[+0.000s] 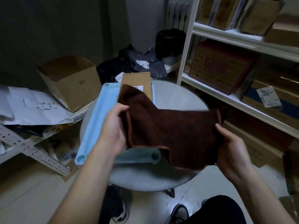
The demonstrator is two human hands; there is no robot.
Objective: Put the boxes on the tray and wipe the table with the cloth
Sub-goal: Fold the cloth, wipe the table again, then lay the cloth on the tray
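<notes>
I see both hands gripping the cloth (169,131) above the surface (178,97): left hand (113,128) on its 9 o'clock edge, right hand (229,143) at 3. Cloth long axis runs 9-to-3. Box (137,81) lies on the tray (98,117) at 12, long axis 12-to-6.

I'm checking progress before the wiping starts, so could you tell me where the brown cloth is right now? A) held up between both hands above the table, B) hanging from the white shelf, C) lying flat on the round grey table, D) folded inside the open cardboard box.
A: the left hand and right hand each grip an edge of the brown cloth, which hangs above the light blue plastic tray and round grey table.
</notes>
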